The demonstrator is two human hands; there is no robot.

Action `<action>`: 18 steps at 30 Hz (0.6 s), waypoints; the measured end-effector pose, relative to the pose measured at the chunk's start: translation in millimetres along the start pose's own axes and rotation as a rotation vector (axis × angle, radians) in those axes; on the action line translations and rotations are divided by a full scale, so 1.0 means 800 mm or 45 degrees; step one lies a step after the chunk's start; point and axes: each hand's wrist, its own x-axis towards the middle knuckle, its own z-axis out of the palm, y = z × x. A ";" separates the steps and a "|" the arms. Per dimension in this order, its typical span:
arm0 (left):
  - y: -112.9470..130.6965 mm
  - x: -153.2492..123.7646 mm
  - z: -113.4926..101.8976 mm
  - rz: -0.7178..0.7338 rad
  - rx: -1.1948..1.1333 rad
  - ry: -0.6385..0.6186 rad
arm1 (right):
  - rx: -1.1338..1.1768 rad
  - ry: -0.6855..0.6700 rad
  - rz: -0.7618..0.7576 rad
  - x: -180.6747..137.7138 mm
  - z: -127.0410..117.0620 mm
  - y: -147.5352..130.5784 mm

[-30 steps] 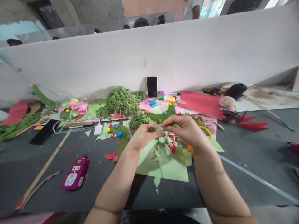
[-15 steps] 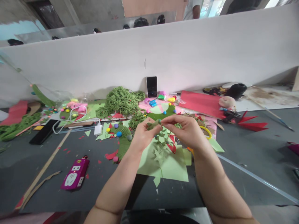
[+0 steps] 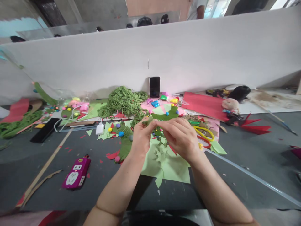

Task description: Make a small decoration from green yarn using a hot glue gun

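Observation:
My left hand (image 3: 143, 135) pinches a small green piece (image 3: 149, 119) between thumb and fingers, over the middle of the table. Most of that piece is covered by the fingers. My right hand (image 3: 180, 135) meets it from the right, fingers curled and tips pressed together by the left thumb; whatever they grip is hidden. Under both hands lie a pale green paper sheet (image 3: 169, 171) and green star-shaped cutouts (image 3: 161, 153). Left of my left hand is a green yarn-wrapped ring (image 3: 125, 142) with coloured balls on it.
A heap of green yarn (image 3: 123, 102) and an upright phone (image 3: 154, 87) stand by the white partition (image 3: 199, 53). Yellow-handled scissors (image 3: 208, 133) and a clear glue stick (image 3: 249, 174) are at right. A purple power strip (image 3: 77, 173) sits front left; red paper (image 3: 203, 103) lies behind.
My right hand has turned, its fingers curling lower and closer to the left thumb. The green piece is more covered now, and more of the scissors shows. The view has shifted slightly.

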 end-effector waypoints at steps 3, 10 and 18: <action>0.000 -0.001 0.001 0.001 -0.048 0.063 | -0.028 -0.008 -0.017 -0.003 0.004 0.000; 0.000 -0.004 0.010 0.049 -0.075 0.168 | -0.022 -0.028 -0.063 0.002 -0.001 -0.004; -0.004 -0.003 0.007 0.120 0.051 0.141 | 0.434 0.019 0.467 0.012 -0.017 -0.003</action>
